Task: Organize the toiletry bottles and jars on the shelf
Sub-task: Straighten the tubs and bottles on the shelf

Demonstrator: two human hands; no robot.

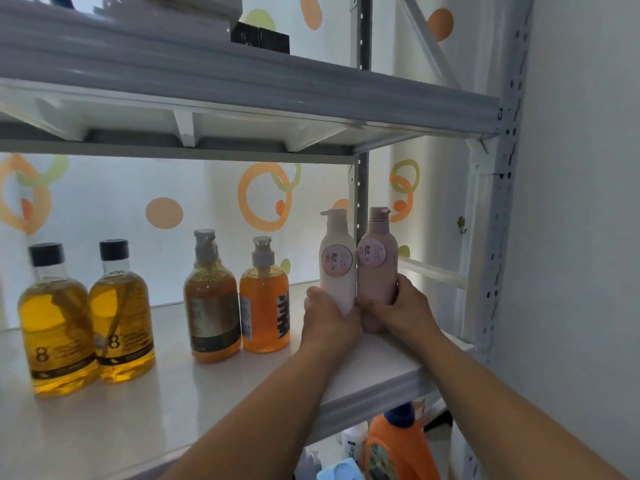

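On the white shelf (173,393) two tall bottles stand upright side by side at the right end. My left hand (329,320) grips the base of the white bottle (337,265). My right hand (405,306) wraps the lower part of the pink bottle (377,261). The two bottles touch each other. Left of them stand an orange pump bottle (265,303) and an amber pump bottle (211,306). Two yellow bottles with black caps (55,327) (121,317) stand together at the far left.
An upper shelf (242,88) hangs low over the bottles, with dark boxes (259,38) on it. A grey perforated upright (502,202) bounds the right side. Below the shelf are an orange detergent jug (398,448) and other containers.
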